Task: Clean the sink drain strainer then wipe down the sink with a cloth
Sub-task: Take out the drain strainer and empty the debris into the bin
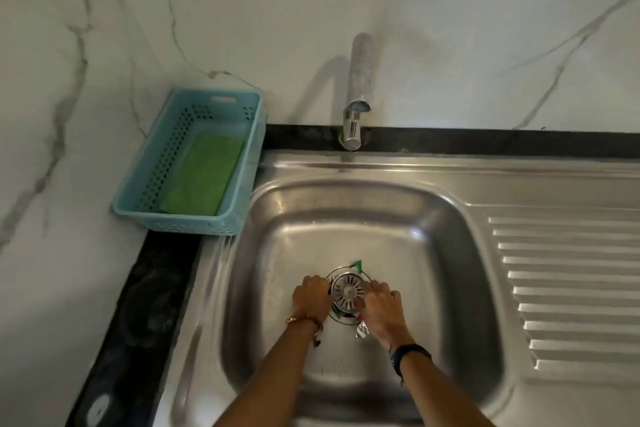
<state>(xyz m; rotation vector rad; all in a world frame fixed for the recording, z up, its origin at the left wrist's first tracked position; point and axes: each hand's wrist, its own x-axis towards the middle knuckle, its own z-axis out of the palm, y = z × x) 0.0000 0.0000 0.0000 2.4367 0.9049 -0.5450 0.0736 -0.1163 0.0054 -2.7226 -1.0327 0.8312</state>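
A round metal drain strainer (347,289) with slots sits at the drain in the bottom of the steel sink (294,236). My left hand (311,298) grips its left edge, and my right hand (381,308) touches its right edge with fingers curled on it. Small scraps lie around the drain: a green piece (357,265) behind it and a silvery foil piece (362,331) in front, by my right hand. A green cloth (204,173) lies in a light blue basket (152,215) at the left of the sink.
The tap (356,107) stands behind the basin, its spout over the rear rim. A ribbed drainboard (571,288) stretches to the right. A dark counter strip (145,305) runs along the left. Marble wall rises behind.
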